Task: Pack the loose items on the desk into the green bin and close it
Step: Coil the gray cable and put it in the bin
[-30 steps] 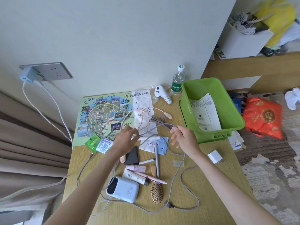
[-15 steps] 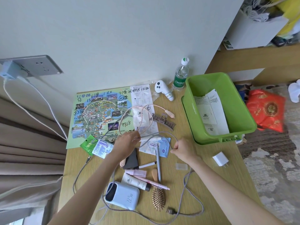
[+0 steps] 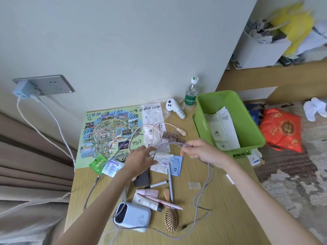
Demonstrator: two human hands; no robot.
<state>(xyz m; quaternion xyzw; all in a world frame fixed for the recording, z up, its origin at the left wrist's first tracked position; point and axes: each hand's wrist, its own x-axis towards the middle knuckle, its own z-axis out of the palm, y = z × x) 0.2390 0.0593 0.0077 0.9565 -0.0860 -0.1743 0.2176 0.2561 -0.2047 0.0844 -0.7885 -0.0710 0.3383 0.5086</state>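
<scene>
R hand (image 3: 200,151) pinches grey cable (image 3: 206,181) near green bin (image 3: 201,124) rim; L hand (image 3: 140,160) splayed, gripping nothing.

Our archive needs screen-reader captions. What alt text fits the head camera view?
A person's right hand pinches a braided cable above a cluttered wooden desk, while the open left hand reaches toward it. A green bin holding papers sits at the desk's right edge; a power bank, hairbrush and map lie loose.
</scene>
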